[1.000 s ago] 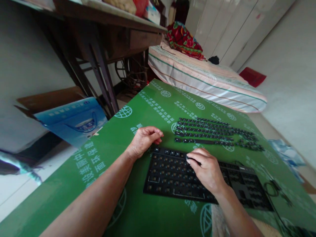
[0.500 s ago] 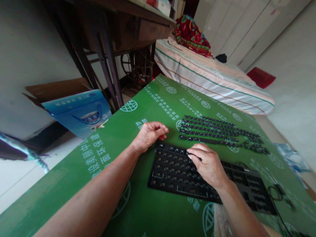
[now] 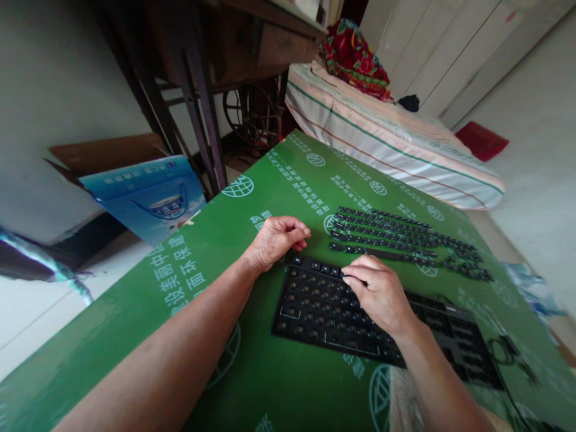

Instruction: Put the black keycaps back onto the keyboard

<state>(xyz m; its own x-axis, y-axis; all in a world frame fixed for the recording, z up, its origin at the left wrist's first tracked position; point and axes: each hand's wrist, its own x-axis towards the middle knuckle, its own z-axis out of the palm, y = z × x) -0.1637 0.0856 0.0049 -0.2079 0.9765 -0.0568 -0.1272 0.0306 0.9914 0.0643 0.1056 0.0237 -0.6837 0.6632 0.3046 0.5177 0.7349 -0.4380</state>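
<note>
A black keyboard (image 3: pixel 333 309) lies on the green table, most of its key positions bare of caps. Along its top row sit several black keycaps (image 3: pixel 324 268). My right hand (image 3: pixel 380 291) is over that row, thumb and forefinger pinched on a small black keycap at the end of the fitted ones. Past the keyboard's upper left corner, my left hand (image 3: pixel 276 240) hovers or rests with its fingers curled closed; whatever may be inside is hidden. Loose keycaps (image 3: pixel 382 234) lie in several rows beyond the keyboard.
The green table (image 3: pixel 252 372) has printed writing and globe marks. A black cable (image 3: pixel 501 351) and thin tools lie at the right. A blue gift bag (image 3: pixel 153 198) stands left of the table, below a dark wooden stand (image 3: pixel 202 114). A bed (image 3: pixel 382 138) is behind.
The view has shifted slightly. Both hands keep nearly the same pose, the right still pinching at the keyboard's top row and the left still curled.
</note>
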